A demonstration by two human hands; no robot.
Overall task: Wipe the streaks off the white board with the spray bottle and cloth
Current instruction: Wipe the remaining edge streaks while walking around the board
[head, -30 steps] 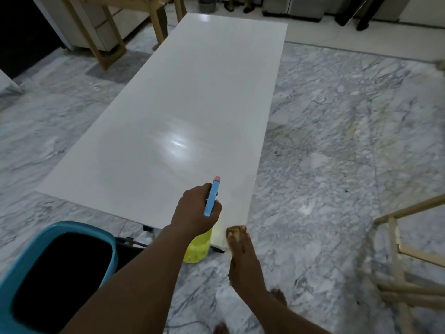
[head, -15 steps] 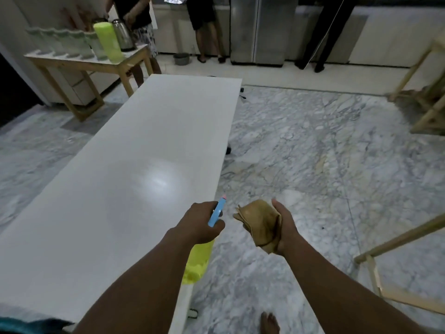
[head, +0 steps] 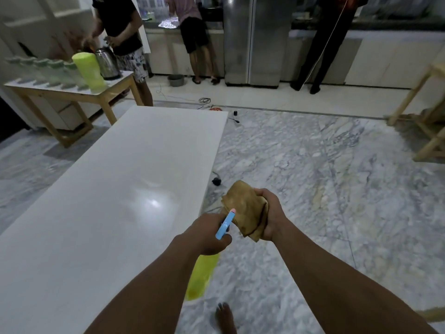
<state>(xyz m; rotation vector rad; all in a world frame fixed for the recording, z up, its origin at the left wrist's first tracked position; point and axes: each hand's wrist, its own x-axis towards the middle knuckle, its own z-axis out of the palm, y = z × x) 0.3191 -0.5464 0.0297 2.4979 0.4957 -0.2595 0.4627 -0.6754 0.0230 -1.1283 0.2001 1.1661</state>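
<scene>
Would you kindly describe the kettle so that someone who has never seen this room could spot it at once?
Past the far left corner of the long white board stands a wooden side table. At its right end, next to a tall lime-green container, sits the kettle. It alone is shiny steel; everything beside it is green.

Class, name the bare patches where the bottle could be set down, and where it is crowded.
Bare: the whole board; the floor between board and wooden frame. Crowded: the side table, full of jars and a kettle; cables lie off the board's far corner.
</scene>
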